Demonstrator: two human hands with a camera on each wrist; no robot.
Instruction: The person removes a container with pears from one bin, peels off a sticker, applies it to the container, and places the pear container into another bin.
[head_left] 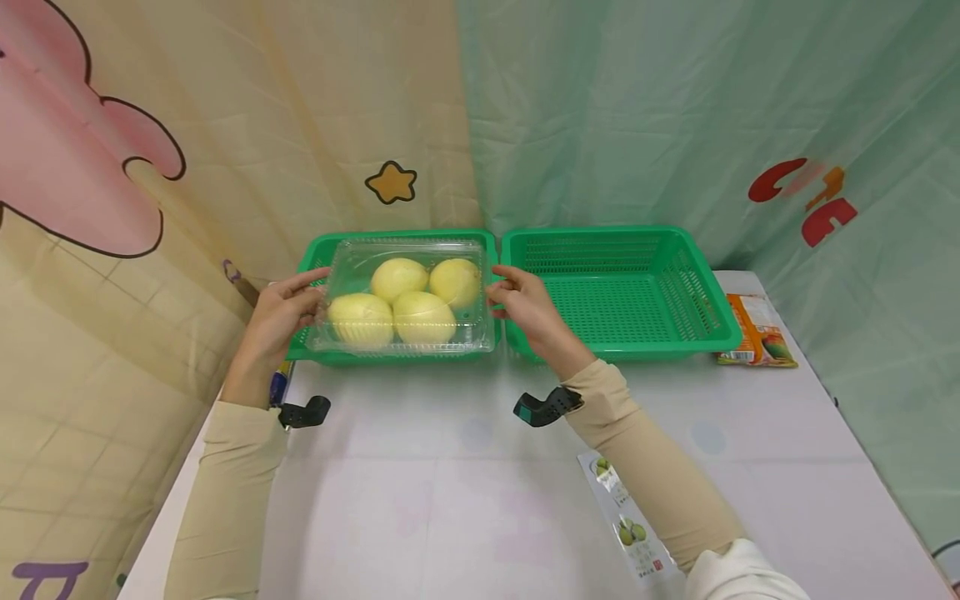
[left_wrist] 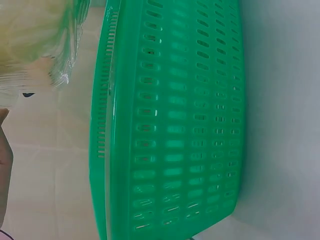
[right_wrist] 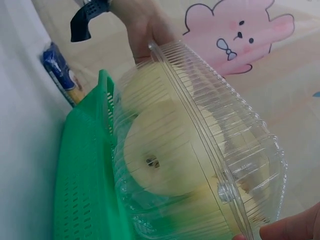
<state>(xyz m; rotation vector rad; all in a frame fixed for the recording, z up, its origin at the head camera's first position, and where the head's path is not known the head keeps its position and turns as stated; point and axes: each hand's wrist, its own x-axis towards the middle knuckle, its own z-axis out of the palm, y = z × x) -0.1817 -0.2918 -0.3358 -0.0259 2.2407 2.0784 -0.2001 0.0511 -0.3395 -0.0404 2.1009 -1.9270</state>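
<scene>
Both hands hold a lidded clear plastic fruit box (head_left: 480, 333) by its opposite ends, above the left green basket (head_left: 420, 235). Several round pale yellow fruits (head_left: 423, 318) sit inside it. At the box's left end, the left hand (head_left: 276, 321) grips the edge. The right hand (head_left: 534, 312) pinches the other end, with thumb and fingers at the rim. In the right wrist view, the box (right_wrist: 170, 145) is seen from its side, tilted in that picture, with the basket's wall (right_wrist: 82, 165) below. The left wrist view has only a corner of the box (left_wrist: 40, 35) beside the basket.
A second green basket (head_left: 622, 308) stands to the right, close beside the first. An orange snack packet (head_left: 757, 333) lies by its right side. A blue packet (head_left: 281, 383) is near the left forearm. A printed strip (head_left: 628, 521) lies under the right forearm. Curtains hang behind.
</scene>
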